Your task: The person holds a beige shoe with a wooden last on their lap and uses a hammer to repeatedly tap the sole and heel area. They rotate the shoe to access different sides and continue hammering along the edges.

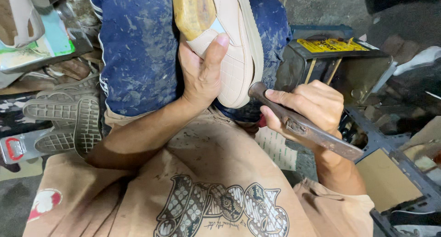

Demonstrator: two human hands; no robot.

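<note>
Your left hand (202, 74) clasps a beige quilted shoe (234, 57) mounted on a yellowish wooden last (193, 9), thumb pressed across its upper, the shoe resting on your blue-clad lap (138, 48). Your right hand (308, 108) is clenched around a rusty metal tool (303, 126), whose tip touches the shoe's sole edge, just beside your left palm. A dark tin (340, 62) stands beyond your right knuckles.

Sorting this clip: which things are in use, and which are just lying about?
In use:
left hand steadying beige shoe
right hand gripping metal tool
blue lap cloth

Lying about:
grey soles
tin with yellow label
</note>
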